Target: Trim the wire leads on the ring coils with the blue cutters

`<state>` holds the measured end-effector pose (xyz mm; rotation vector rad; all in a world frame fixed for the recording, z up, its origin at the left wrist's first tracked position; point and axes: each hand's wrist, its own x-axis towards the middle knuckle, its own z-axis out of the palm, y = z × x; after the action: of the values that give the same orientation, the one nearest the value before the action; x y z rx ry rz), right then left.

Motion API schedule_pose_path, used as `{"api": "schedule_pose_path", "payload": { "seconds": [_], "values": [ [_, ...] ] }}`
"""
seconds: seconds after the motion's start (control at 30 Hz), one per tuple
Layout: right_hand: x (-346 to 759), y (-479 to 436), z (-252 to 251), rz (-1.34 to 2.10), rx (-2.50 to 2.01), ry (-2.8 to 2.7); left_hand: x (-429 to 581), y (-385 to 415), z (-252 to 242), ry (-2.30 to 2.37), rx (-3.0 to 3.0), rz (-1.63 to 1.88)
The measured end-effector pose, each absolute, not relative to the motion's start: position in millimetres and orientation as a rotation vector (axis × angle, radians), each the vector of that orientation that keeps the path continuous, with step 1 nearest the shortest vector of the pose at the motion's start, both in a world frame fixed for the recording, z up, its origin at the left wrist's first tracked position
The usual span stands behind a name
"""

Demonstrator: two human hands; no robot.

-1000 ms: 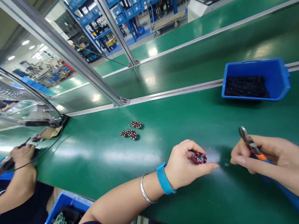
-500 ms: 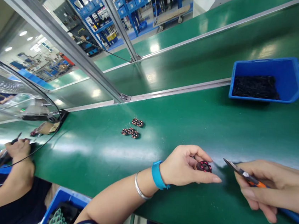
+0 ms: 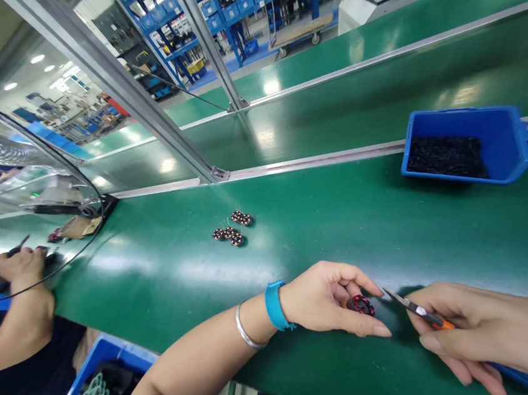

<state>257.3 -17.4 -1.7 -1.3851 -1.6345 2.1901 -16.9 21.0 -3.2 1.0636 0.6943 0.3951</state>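
My left hand (image 3: 328, 302) pinches a small round coil with red windings (image 3: 363, 305) just above the green belt (image 3: 382, 235). It wears a blue wristband and a silver bangle. My right hand (image 3: 476, 336) grips cutters (image 3: 415, 311) with an orange and blue handle; the metal tip points left and nearly touches the coil.
Several similar coils (image 3: 232, 229) lie in a small group on the belt to the left. A blue bin (image 3: 468, 143) of black parts stands at the back right. A co-worker's hands (image 3: 21, 266) work at the far left. Another blue bin (image 3: 108, 376) sits below the table edge.
My right hand has dropped from a raised position and brought the cutter tip down to the coil. My left hand lowered slightly with the coil.
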Motion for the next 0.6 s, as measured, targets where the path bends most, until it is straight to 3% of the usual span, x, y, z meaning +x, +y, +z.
{"api": "schedule_pose_path", "payload": {
  "seconds": [0.33,0.6],
  "values": [
    [250,-24,10,2.039,-1.573,-1.744,-20,21,-3,0.677,1.160,0.315],
    [252,-25,3,2.032,-1.431,-1.746,-22,20,-6,0.599,1.188,0.388]
  ]
}}
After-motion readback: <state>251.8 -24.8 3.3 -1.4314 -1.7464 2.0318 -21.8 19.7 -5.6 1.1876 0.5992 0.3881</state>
